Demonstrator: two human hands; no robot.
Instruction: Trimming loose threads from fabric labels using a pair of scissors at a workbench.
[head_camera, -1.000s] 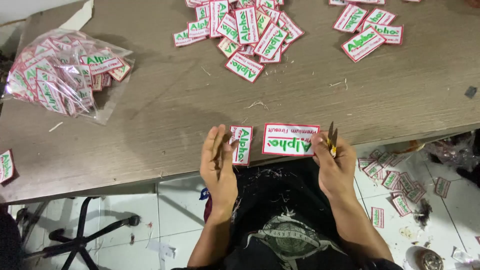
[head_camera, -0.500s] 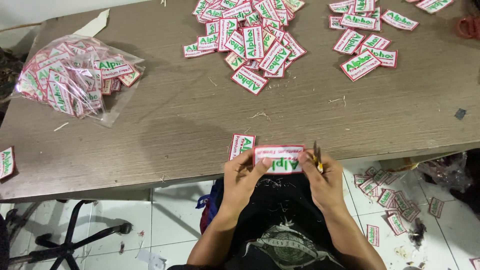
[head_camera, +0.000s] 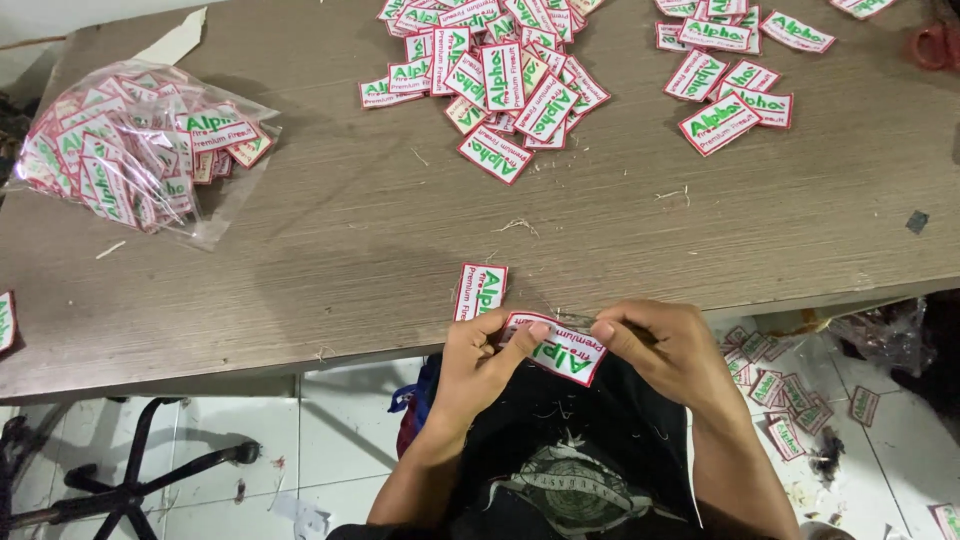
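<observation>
Clear, crinkled plastic forms the bag (head_camera: 140, 150) lying at the left of the grey wood-grain table (head_camera: 330, 250); it is stuffed with rectangular white patches edged in red and lettered in green, and its mouth faces right, with a few patches near the opening. More such patches lie loose in a heap (head_camera: 500, 70) at the table's far middle, and a smaller scatter (head_camera: 735, 70) lies to its right.

The left hand (head_camera: 480, 365) pinches one white, red-bordered embroidered patch (head_camera: 560, 350) between thumb and forefinger, the thumb pressed on its upper face. The right hand (head_camera: 665, 350) closes thumb and fingers at the patch's right end, over a thin metal tool whose tip barely shows; what kind of tool it is cannot be told. The held patch is tilted, off the table's near edge, above the person's dark shirt. Both forearms come up from below, wrists bent inward so the hands nearly meet.

A second like patch (head_camera: 481, 291) lies flat on the table edge just above the left hand.
</observation>
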